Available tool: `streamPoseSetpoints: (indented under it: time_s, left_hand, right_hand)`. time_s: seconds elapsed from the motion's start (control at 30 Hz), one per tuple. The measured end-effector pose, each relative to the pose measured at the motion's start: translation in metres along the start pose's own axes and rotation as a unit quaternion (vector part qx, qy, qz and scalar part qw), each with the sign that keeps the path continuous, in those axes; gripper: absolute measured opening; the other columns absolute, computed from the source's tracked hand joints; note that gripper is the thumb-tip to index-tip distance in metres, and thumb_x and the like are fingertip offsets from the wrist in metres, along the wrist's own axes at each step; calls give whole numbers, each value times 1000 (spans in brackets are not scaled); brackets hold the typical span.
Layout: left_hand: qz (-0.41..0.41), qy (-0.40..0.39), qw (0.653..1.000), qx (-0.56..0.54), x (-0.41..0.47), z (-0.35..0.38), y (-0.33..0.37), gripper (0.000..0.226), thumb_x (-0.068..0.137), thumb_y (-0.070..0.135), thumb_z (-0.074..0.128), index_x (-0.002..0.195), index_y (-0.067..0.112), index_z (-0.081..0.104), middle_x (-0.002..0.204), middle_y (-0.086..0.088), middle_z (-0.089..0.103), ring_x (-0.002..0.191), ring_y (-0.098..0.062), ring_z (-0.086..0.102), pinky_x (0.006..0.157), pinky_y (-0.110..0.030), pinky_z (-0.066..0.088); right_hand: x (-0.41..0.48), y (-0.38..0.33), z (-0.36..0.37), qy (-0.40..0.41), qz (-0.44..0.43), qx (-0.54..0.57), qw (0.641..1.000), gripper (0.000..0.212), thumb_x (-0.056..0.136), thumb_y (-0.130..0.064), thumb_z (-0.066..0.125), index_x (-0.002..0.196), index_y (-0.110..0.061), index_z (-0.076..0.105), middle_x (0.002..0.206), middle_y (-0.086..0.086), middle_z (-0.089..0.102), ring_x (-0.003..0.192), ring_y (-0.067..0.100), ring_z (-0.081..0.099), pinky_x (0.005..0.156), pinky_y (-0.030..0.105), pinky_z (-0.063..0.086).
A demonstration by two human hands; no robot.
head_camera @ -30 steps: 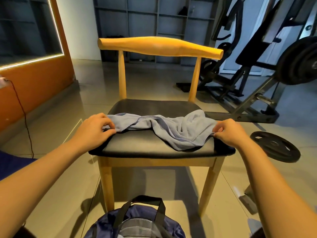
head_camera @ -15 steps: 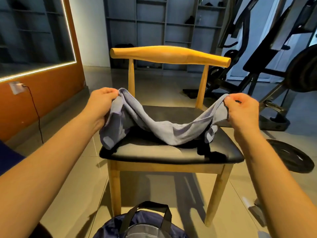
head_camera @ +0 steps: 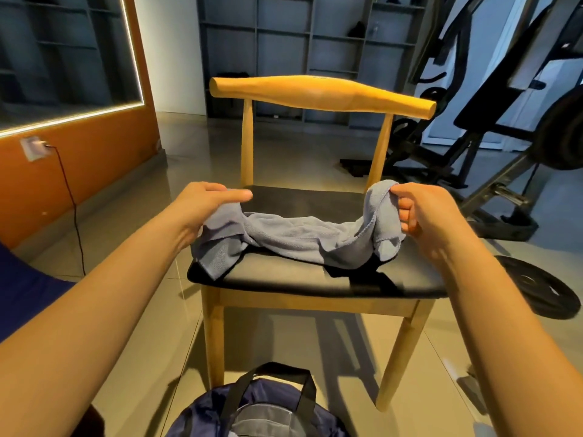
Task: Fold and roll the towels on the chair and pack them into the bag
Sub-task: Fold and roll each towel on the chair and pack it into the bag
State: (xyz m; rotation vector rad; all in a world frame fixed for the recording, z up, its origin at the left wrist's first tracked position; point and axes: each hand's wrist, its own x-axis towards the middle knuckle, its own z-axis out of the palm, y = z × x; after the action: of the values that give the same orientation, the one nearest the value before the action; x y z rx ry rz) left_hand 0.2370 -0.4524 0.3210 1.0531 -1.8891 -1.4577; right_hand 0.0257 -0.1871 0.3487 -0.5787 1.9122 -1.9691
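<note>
The blue bag (head_camera: 262,411) sits closest, on the floor. Past it, the gray towel (head_camera: 299,234) sags in a bunch on the chair (head_camera: 315,283) seat. The left hand (head_camera: 205,203) pinches one end and the right hand (head_camera: 422,209) pinches the other, both lifted. Best to pull the ends apart until the towel is flat, then fold.

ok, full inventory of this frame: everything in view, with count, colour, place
towel: one, grey-blue, bunched across the chair seat, both ends raised
chair: one, light wood with black seat, centre
bag: one, navy with black handles, on the floor in front of the chair
weight plate: one, black, on the floor right of the chair
gym machine: one, black, back right
shelving: grey, back wall
wall socket: one, white, orange wall on the left
cable: one, black, plugged into the socket
hands: two; left hand holds the towel's left end, right hand pinches its right end
</note>
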Motion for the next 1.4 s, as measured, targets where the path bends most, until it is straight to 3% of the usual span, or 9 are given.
streamPoseSetpoints:
  time_s: [0.17, 0.4, 0.57, 0.67, 0.77, 0.87, 1.03, 1.23, 1.4]
  left_hand:
    - [97, 12, 929, 358, 5, 5, -26, 91, 56, 51, 95, 123, 18, 44, 117, -2, 47, 105, -25, 53, 84, -41, 52]
    - [133, 66, 860, 488, 1, -4, -26, 23, 76, 39, 79, 69, 23, 65, 88, -5, 63, 87, -29, 60, 77, -42, 57]
    - [120, 85, 937, 316, -6, -7, -9, 18, 87, 22, 67, 73, 12, 72, 75, -13, 69, 74, -27, 62, 67, -35, 52]
    - [134, 62, 986, 77, -24, 0, 19, 17, 91, 12, 63, 77, 11, 72, 83, -14, 66, 78, -21, 57, 64, -30, 48]
    - [149, 36, 982, -111, -43, -2, 46, 10, 95, 19, 67, 97, 15, 77, 98, -5, 73, 93, -17, 66, 72, -25, 52]
    - [163, 28, 980, -112, -56, -7, 60, 11, 91, 25, 74, 95, 15, 77, 89, -1, 75, 88, -15, 68, 68, -23, 53]
    - [153, -5, 985, -74, -70, 1, 67, 7, 85, 24, 79, 87, 17, 78, 85, -4, 77, 85, -16, 71, 67, -25, 60]
    - [139, -100, 984, -53, -92, 33, 64, 14, 94, 20, 70, 96, 11, 80, 85, -7, 75, 64, -3, 66, 58, -17, 56]
    - [132, -106, 984, -54, -94, 38, 62, 15, 97, 19, 67, 99, 10, 79, 97, -18, 75, 85, -28, 72, 64, -24, 62]
  right_hand:
    - [2, 4, 4, -7, 32, 56, 998, 19, 93, -19, 61, 106, -5, 63, 86, 15, 44, 74, 27, 46, 58, 31, 53]
    - [-2, 8, 3, 35, 34, -3, 999, 17, 102, -21, 55, 94, -10, 66, 74, 3, 64, 60, 17, 62, 44, 26, 51]
    - [-15, -12, 2, -63, 61, -126, 988, 20, 91, -30, 64, 99, -12, 61, 88, 12, 48, 83, 29, 45, 70, 34, 44]
    - [-25, -30, 9, -165, 58, 38, 984, 32, 92, -31, 65, 113, -8, 57, 103, 15, 51, 92, 31, 50, 76, 37, 46]
    - [-35, -42, 21, -116, -20, 86, 989, 28, 104, -29, 55, 111, -4, 65, 99, 11, 73, 88, 25, 73, 66, 35, 59]
    - [-43, -41, 31, -73, -91, -46, 992, 26, 102, -32, 59, 93, -10, 69, 83, 7, 70, 76, 21, 71, 61, 31, 56]
    - [-45, -32, 44, -79, -68, 5, 995, 20, 98, -25, 67, 86, -10, 65, 59, -4, 57, 51, 9, 52, 47, 20, 45]
    - [-51, -24, 65, -95, -17, 110, 989, 12, 99, -8, 61, 102, -11, 72, 82, 5, 73, 69, 13, 69, 56, 24, 56]
    - [-59, -31, 62, -205, -49, 62, 976, 27, 90, 4, 66, 116, -3, 68, 101, 16, 77, 93, 29, 76, 71, 31, 62]
